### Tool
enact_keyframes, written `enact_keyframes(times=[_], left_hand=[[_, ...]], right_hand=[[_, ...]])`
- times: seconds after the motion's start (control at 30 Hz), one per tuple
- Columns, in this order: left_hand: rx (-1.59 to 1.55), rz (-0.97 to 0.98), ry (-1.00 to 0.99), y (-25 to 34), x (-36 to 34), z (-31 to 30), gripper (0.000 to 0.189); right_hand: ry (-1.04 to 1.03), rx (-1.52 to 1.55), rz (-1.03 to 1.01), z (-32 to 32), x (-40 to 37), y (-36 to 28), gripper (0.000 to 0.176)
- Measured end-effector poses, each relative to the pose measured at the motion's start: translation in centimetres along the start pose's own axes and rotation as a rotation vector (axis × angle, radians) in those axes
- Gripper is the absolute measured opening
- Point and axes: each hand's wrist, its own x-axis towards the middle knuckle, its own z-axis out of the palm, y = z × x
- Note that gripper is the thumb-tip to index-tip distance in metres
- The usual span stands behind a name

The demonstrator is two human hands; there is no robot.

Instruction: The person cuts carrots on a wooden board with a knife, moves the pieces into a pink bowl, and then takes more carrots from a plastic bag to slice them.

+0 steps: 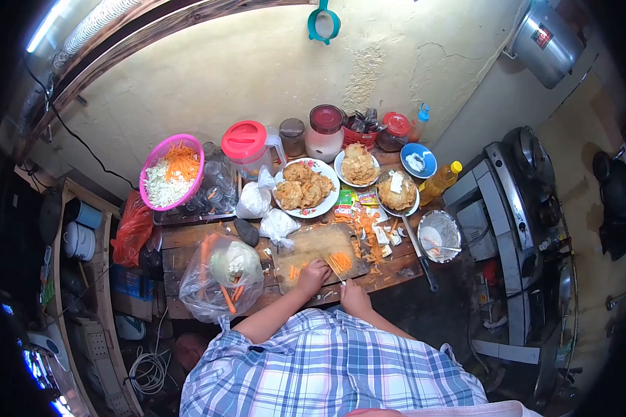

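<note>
On the wooden cutting board (289,260) lie orange carrot sticks (340,262), with a few more pieces (295,271) at the left. My right hand (355,299) is closed around the handle of a knife (336,274), whose blade points up and left beside the sticks. Close to the blade, my left hand (314,275) rests on the board with its fingers bent together; anything under them is too small to make out. Left of the board sits a clear plastic bag (195,281) with whole carrots (228,299) and a pale cabbage (234,262).
A pink basket (143,182) of shredded cabbage and carrot stands back left. Behind the board are plates of fritters (303,186), a red-lidded pitcher (244,141) and small white bags (279,226). At right lie peelings (370,226), a ladle (421,254) and a batter bowl (439,236).
</note>
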Motion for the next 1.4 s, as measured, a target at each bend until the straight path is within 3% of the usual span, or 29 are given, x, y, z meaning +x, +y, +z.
enact_keyframes(times=[0.4, 0.57, 0.63, 0.67, 0.73, 0.8, 0.93, 1.0, 1.03, 1.17, 1.23, 1.4], left_hand=[[0.036, 0.001, -0.005, 0.5, -0.1, -0.6, 0.010], [-0.041, 0.024, 0.014, 0.5, 0.5, -1.5, 0.019], [-0.087, -0.155, -0.032, 1.0, 1.1, -2.4, 0.024], [-0.085, -0.156, -0.033, 1.0, 1.4, -2.9, 0.024], [-0.166, -0.330, 0.094, 0.7, 1.9, -4.0, 0.025], [-0.186, -0.334, 0.152, -0.7, 2.4, -5.1, 0.025], [-0.154, -0.445, 0.026, -2.1, 0.8, -6.7, 0.027], [-0.014, -0.262, -0.123, -2.5, 0.6, -7.3, 0.029], [-0.027, -0.326, -0.269, -2.4, 0.7, -7.4, 0.030], [0.059, -0.252, -0.288, -2.2, 1.2, -7.6, 0.025], [0.085, -0.288, -0.399, -2.4, 1.8, -7.6, 0.018], [0.045, -0.392, -0.437, -3.1, 3.0, -7.1, 0.011]], right_hand=[[-0.033, -0.122, -0.043, 1.2, 2.0, 0.0, 0.026], [0.030, 0.054, 0.006, 0.3, 1.6, 0.3, 0.026], [0.034, 0.108, 0.007, -0.3, 1.5, 0.2, 0.026], [0.031, 0.161, 0.013, -0.5, 1.4, 0.2, 0.026], [-0.012, 0.168, -0.013, -0.6, 1.1, 0.8, 0.027], [-0.050, 0.170, -0.050, -0.7, 1.1, 1.4, 0.027], [-0.055, 0.124, 0.009, 0.0, 0.2, 1.5, 0.028], [-0.012, 0.110, 0.041, -0.2, 0.7, 1.2, 0.029], [-0.005, 0.116, 0.038, -0.2, 1.0, 1.1, 0.029], [-0.021, 0.149, 0.015, -0.1, 1.6, 0.9, 0.030], [-0.048, 0.138, -0.026, 0.0, 1.7, 0.9, 0.030], [-0.088, 0.166, -0.169, 0.8, 1.1, 2.0, 0.030]])
